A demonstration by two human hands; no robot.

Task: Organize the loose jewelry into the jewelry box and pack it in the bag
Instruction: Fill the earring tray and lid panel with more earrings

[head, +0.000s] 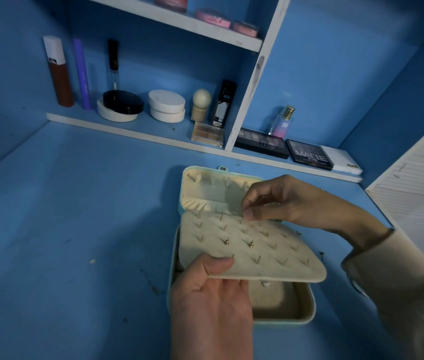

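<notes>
Nearest us, our left hand point(209, 287) grips the near edge of the cream earring panel point(252, 250), fingers curled under and thumb on top, holding it tilted above the open teal jewelry box point(307, 307) on the blue counter point(75, 216). Our right hand point(278, 201) pinches the panel's far edge, just before the lid point(205, 188). Two gold studs point(226, 241) sit in the panel.

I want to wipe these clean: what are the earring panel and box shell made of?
Earring panel: seemingly cream velvety fabric over stiff board; matte, fuzzy, holds flat. Box shell: probably pale teal faux leather; smooth rim, though dim light leaves doubt.
</notes>
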